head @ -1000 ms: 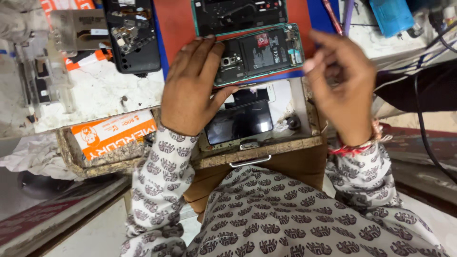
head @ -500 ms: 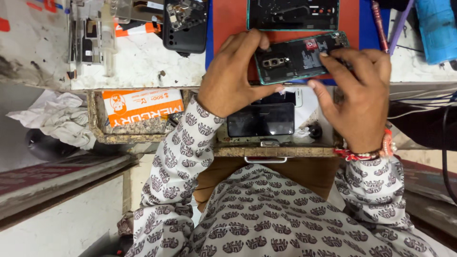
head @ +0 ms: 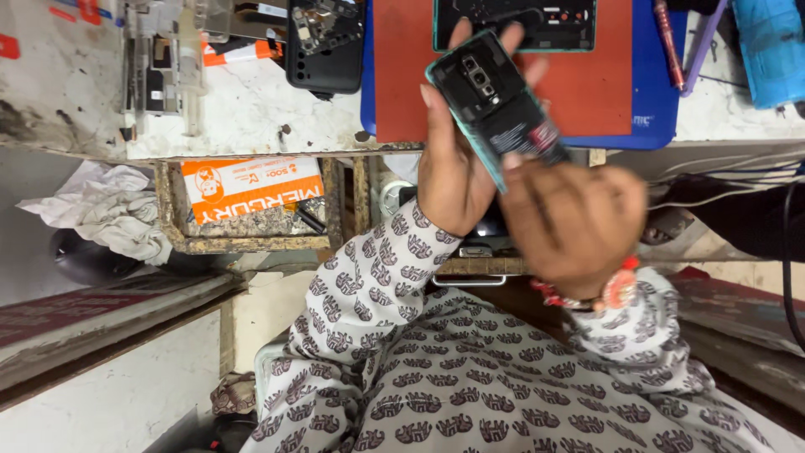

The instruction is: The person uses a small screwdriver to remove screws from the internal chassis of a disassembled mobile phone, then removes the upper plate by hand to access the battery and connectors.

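Observation:
An opened phone (head: pixel 496 105) with a teal frame and bare inner parts is held up over the bench edge, tilted on a diagonal. My left hand (head: pixel 457 159) cups it from behind and the left, fingers spread along its back. From the lower right, my right hand (head: pixel 574 218) grips the phone's lower end; it is blurred. Another opened teal-framed phone body (head: pixel 537 23) lies on the red mat (head: pixel 402 75) beyond.
A blue mat (head: pixel 646 117) lies under the red one. A dark phone back (head: pixel 325 42) and small tools (head: pixel 163 59) sit on the white bench top. An orange box (head: pixel 251 186) lies in an open drawer. A crumpled cloth (head: pixel 101 210) rests at left. Cables (head: pixel 738 189) run at right.
The phone has turned from nearly level to a steep diagonal and come closer to me. My right hand slid down to its lower end.

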